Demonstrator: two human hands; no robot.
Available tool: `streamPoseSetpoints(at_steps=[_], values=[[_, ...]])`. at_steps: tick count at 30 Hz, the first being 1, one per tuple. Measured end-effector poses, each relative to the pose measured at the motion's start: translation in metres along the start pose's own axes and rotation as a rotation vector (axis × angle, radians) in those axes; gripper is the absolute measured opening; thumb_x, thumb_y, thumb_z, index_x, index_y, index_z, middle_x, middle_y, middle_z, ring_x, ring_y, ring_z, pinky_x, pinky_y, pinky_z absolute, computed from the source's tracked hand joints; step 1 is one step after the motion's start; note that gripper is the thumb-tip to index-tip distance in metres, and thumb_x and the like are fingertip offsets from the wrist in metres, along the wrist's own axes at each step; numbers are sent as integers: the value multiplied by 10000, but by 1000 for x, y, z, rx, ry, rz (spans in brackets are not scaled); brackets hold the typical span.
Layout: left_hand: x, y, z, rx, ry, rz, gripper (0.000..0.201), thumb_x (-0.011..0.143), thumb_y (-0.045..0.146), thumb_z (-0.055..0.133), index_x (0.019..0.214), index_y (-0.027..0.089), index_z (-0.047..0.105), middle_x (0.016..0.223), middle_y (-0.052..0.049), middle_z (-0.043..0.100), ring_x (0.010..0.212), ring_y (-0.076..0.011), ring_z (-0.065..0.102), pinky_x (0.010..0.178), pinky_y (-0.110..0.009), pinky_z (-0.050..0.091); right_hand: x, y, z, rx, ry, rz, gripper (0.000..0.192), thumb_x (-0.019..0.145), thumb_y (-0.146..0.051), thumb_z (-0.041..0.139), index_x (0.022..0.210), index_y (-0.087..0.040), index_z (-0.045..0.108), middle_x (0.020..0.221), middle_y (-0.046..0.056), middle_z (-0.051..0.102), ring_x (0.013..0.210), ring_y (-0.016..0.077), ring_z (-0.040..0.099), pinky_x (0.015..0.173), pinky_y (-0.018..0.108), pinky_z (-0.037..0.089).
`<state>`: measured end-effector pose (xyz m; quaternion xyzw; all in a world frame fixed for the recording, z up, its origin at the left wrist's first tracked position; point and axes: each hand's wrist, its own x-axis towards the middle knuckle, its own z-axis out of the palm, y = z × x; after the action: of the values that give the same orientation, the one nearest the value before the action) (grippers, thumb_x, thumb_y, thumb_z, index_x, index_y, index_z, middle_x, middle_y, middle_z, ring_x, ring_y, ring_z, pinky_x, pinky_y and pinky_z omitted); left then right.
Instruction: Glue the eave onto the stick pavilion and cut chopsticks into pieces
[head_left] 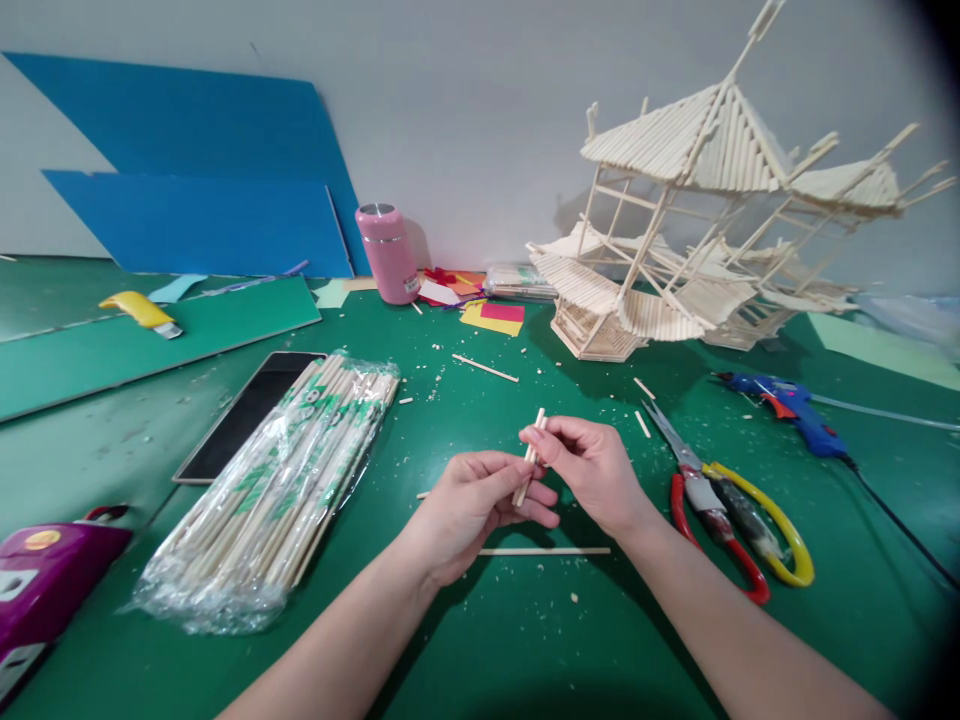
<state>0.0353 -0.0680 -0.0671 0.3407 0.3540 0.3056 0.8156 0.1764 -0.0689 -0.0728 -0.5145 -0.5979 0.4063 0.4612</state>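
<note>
Both hands hold short wooden sticks (529,470) above the green surface (487,640), mid-frame. Left hand (469,505) fingers curl around the lower ends; right hand (592,470) fingers pinch the upper part. Long stick (544,551) lies flat just below the hands. Red-yellow scissors (720,500) to the right, blue glue gun (787,408) beyond them. Plastic-wrapped bundle of chopsticks (277,490) to the left, partly over a dark tablet (240,415). Stick pagoda model (697,230) at the back, pink bottle (387,252) near the wall.
</note>
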Motion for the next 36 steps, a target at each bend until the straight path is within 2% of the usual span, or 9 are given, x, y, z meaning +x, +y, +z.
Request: streamPoseSetpoints(at_steps=[14,20,24,29,36], values=[[0,0,0,-9,-2,2,202,721,286,606,736,85,621,676,-81,674,563,-157,627,635,-296,453,1,0,0,28,5,15,210,785,-334,536,678,-181,633,520,-30,532,489,101,472,475,218,375],[-2,1,1,3,-60,-16,210,773,272,544,797,75,610,701,-101,677,572,-170,634,636,-307,464,3,3,-1,314,25,216,179,718,-330,623,673,-160,659,539,-28,544,504,81,456,493,210,356],[-5,0,2,14,-137,-56,239,801,291,507,856,79,603,731,-110,678,589,-184,643,648,-326,468,5,3,-5,422,47,299,209,713,-344,621,659,-144,652,504,-51,465,443,45,356,420,186,264],[-8,1,2,166,-198,0,208,776,251,558,917,102,592,808,-83,671,658,-162,641,702,-300,461,7,1,-10,529,17,371,217,711,-341,617,663,-131,645,477,-70,387,418,36,321,402,191,208],[-7,1,7,413,-162,61,173,762,247,569,826,97,626,737,-49,659,638,-135,626,657,-255,474,5,-1,-12,628,-50,396,189,705,-291,629,643,-113,643,483,-72,380,424,23,311,405,187,190]])
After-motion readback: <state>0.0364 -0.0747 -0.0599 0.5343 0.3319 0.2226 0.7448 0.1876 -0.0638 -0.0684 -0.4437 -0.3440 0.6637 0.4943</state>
